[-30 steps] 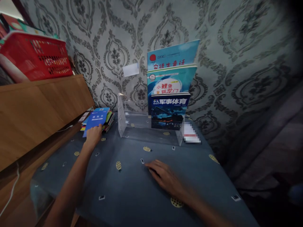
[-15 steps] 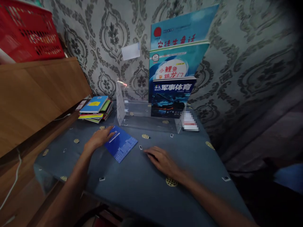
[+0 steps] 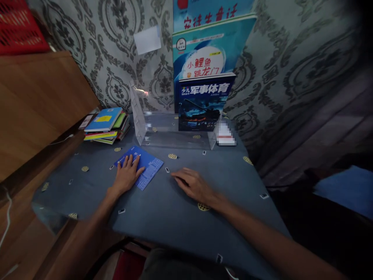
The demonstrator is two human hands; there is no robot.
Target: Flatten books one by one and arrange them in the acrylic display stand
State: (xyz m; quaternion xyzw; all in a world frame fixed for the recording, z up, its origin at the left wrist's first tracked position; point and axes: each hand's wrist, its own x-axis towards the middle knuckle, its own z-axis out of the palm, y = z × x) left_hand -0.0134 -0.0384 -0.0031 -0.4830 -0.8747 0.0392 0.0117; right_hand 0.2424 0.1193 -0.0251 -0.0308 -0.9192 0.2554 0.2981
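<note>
My left hand [image 3: 127, 175] lies flat on a thin blue book [image 3: 150, 167], fingers spread over its cover. The book rests at an angle on the cloth-covered table [image 3: 163, 214], and the hand hides part of its left side. To the right of the book, my right hand [image 3: 192, 184] rests on the tablecloth, apart from the book. Its fingers are loosely curled with a gap above the thumb, and nothing shows in it. Behind both hands stands a clear plastic book rack [image 3: 175, 140]. A dark blue military-themed book [image 3: 201, 103] stands upright at its right end.
Behind that book stand a teal picture book [image 3: 215, 35] and another blue book [image 3: 210, 13]. A pile of books [image 3: 105, 120] lies at the left, by a wooden cabinet [image 3: 43, 97]. A blurred-out white item [image 3: 225, 136] is right of the rack. A red basket [image 3: 20, 31] sits on the cabinet.
My left hand has moved from the book's upper left edge onto its cover, fingers now spread flat. The view has tilted down and shifted slightly right. My right hand keeps nearly the same place.
</note>
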